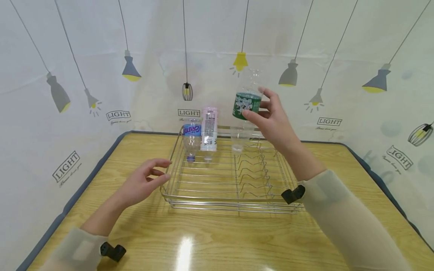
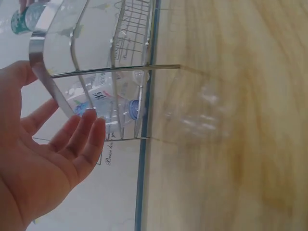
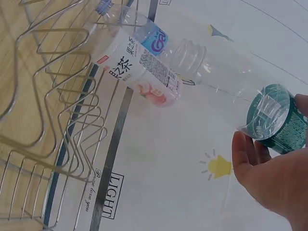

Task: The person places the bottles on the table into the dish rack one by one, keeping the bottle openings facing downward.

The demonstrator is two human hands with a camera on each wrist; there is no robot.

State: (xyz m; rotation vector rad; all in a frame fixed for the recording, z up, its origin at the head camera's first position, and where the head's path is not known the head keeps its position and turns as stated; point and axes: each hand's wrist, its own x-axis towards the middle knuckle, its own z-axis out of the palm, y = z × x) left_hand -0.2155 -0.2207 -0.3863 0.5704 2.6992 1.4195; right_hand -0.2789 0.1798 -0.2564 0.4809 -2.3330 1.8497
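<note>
My right hand (image 1: 276, 120) grips a clear plastic bottle (image 1: 246, 105) round its green label. The bottle is upside down, its neck pointing down over the back of the wire dish rack (image 1: 207, 199). No cap shows on its mouth in the right wrist view. My left hand (image 1: 142, 182) is beside the rack's left rim, fingers apart and loosely bent, holding nothing. Whether a finger touches the rim, I cannot tell. Two other bottles stand neck down at the rack's back left: one with a blue-purple label (image 1: 192, 130) and blue cap, one with a pink-white label (image 1: 209, 131).
The rack rests on a wood-grain table (image 1: 152, 233). Wavy wire dividers (image 1: 252, 175) run along its right half. Behind stands a pale cloth backdrop (image 1: 217, 34) printed with lamps. A dark blue edge (image 1: 98, 169) borders the table.
</note>
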